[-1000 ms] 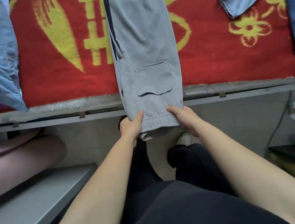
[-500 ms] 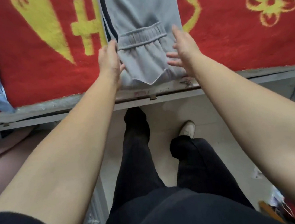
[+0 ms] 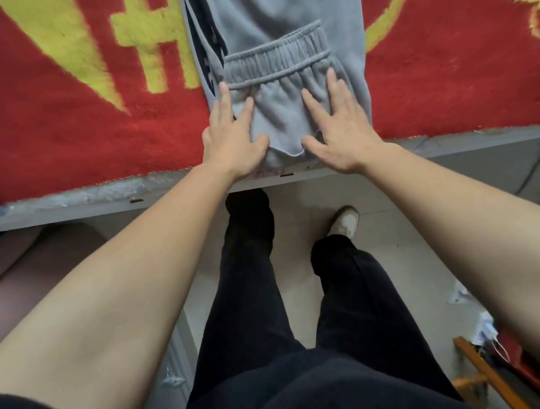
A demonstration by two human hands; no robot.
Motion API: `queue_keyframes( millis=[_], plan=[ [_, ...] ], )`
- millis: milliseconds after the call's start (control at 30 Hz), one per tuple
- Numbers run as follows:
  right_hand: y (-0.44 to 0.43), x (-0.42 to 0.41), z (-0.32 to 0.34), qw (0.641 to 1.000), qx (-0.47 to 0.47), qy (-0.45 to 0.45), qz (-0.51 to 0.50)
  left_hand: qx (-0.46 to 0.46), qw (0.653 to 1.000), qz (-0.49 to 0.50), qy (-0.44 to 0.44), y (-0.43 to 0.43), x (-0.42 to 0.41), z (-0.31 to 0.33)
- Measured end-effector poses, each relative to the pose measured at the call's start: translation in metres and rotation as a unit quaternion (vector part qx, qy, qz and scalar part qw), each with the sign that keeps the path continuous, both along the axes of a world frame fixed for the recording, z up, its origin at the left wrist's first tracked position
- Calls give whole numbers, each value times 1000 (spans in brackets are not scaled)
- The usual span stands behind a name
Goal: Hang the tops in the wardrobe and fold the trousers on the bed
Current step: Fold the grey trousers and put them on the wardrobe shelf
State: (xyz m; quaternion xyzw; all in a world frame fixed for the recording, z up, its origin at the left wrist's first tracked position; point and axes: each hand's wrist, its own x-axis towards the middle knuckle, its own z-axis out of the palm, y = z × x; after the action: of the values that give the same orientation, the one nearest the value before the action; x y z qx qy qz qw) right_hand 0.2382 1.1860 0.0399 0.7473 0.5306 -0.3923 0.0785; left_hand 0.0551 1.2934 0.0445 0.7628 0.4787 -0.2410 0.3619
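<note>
The grey trousers [image 3: 274,18] lie on the red blanket [image 3: 52,135], running straight away from the bed rail [image 3: 93,204]. Their elastic-banded end [image 3: 275,57] is turned over onto the cloth, so the fold edge sits just above the rail. Both hands lie flat on this turned-over flap and grasp nothing: the left hand [image 3: 233,141] is on its left edge and the right hand [image 3: 340,129] on its right, with fingers straight, spread and pointing away from the rail. The step appears to be setting the first fold. To do it well, the palms should press and sweep outward from the middle, which flattens the bulge between the thumbs. The flap's sides should line up with the leg edges, and the fold edge should stay parallel to the rail and not hang over it. The trousers show no readable brand or label, only dark side stripes [image 3: 206,43]. Farther from the rail, the blanket carries large yellow woven shapes [image 3: 149,40] that look like part of a character, cropped and unreadable.
</note>
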Motion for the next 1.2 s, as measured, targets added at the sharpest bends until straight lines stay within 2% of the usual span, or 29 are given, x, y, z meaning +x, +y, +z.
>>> queue_keyframes(
  millis=[100,200,267,367,433,500,567,633,700,767,800,833,900,933,967,1000,1067,1100,1133,1200],
  plan=[
    [6,1,1,995,59,8,-76,79,994,51,-51,-1,7,1],
    [18,6,2,961,145,25,-233,126,979,129,-99,12,24,0],
    [30,16,-1,938,113,43,-325,99,980,151,-88,33,38,-1],
    [42,34,-1,925,34,75,-371,37,991,124,-46,68,47,0],
    [43,39,6,934,55,72,-346,10,991,125,-43,82,48,4],
    [42,37,15,943,133,63,-300,20,987,134,-91,85,49,11],
    [45,35,21,938,219,54,-263,86,974,136,-159,81,48,16],
    [54,39,21,931,251,34,-263,145,957,160,-194,82,48,16],
    [67,49,13,947,192,9,-256,149,962,162,-162,87,48,11],
    [76,56,4,969,92,-18,-227,119,979,148,-76,90,46,4],
    [77,56,2,975,75,-40,-204,133,981,132,-49,90,47,3],
    [75,55,3,978,91,-73,-171,179,978,100,-46,87,47,5],
    [64,45,7,969,192,-128,-90,310,944,11,-109,77,44,12],
    [56,38,9,961,238,-129,-54,338,929,-28,-149,70,41,15],
    [46,31,12,957,265,-115,-18,336,923,-74,-172,60,36,18],
    [36,26,11,962,256,-89,27,298,932,-126,-163,49,30,18],
    [15,20,7,978,143,-69,137,169,953,-249,-32,30,16,15],
    [8,19,3,976,79,-84,183,124,944,-303,34,24,10,10],
    [3,19,-1,972,36,-104,209,106,933,-336,71,20,6,5],
    [3,20,-7,969,18,-128,210,102,932,-339,76,17,3,-3]
  ],
)
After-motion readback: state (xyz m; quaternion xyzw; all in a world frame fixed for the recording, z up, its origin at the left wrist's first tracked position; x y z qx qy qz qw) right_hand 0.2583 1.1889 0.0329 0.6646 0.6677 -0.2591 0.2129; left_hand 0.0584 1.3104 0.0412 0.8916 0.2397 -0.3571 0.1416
